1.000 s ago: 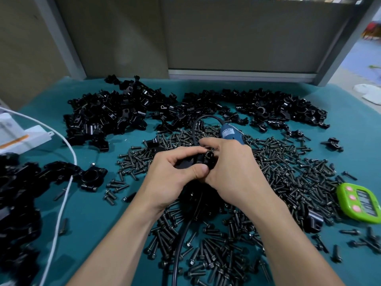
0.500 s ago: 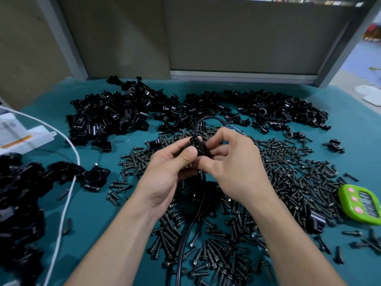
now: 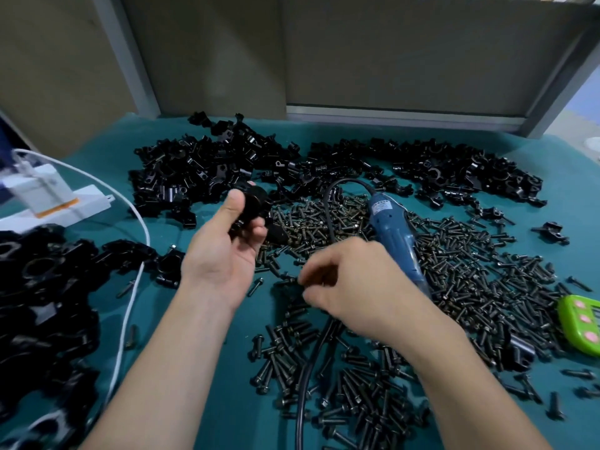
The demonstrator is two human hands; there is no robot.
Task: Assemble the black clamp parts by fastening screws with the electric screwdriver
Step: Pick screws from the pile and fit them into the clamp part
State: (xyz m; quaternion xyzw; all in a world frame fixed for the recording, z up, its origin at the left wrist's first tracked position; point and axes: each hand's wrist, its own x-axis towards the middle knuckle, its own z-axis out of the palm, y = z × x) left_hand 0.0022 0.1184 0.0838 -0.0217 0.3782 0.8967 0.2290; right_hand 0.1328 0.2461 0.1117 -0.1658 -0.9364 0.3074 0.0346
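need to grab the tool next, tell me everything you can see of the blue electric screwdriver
The electric screwdriver has a blue, plastic-looking body with a pale label near its far end. It lies slanted on the black screws, and no hand grips it. Its near end passes behind the right hand, so the tip is hidden. A black cable leaves the far end, loops left and runs back toward the camera.

Head-worn wide-angle camera, facing forward and down over the work.

It looks from the person's own eye line along both forearms. It sits close to the left hand (image 3: pixel 224 254), which grips a black clamp part (image 3: pixel 255 206), and to the right hand (image 3: pixel 354 287), both at mid-frame. The teal table (image 3: pixel 194 319) fills the lower part, the grey wall panel (image 3: pixel 389 53) closes the top, and straight edges bow outward.
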